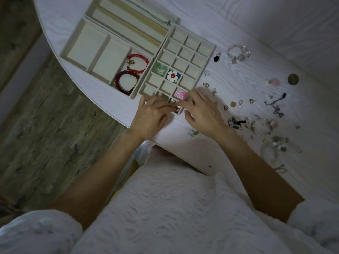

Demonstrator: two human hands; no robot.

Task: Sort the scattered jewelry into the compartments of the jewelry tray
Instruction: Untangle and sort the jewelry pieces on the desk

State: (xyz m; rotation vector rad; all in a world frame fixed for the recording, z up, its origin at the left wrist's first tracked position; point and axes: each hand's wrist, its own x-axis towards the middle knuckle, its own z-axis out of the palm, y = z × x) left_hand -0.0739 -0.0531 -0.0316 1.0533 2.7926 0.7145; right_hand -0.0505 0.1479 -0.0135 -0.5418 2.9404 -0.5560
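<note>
Both hands, left hand [152, 114] and right hand [200, 112], pinch small item over jewelry tray [183, 52] corner.

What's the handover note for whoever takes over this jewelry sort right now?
Left hand and right hand meet over the near corner of the grid tray, fingers pinching a small piece there; what it is cannot be told.
Done: two red bead bracelets in the wide tray's end compartment; green piece, white flower and pink flower each in its own grid cell; a chain in the long tray.
Left: most grid cells are bare. Clear bracelet, black pendant, small earrings and the tangled pile lie loose on the table to the right.
</note>
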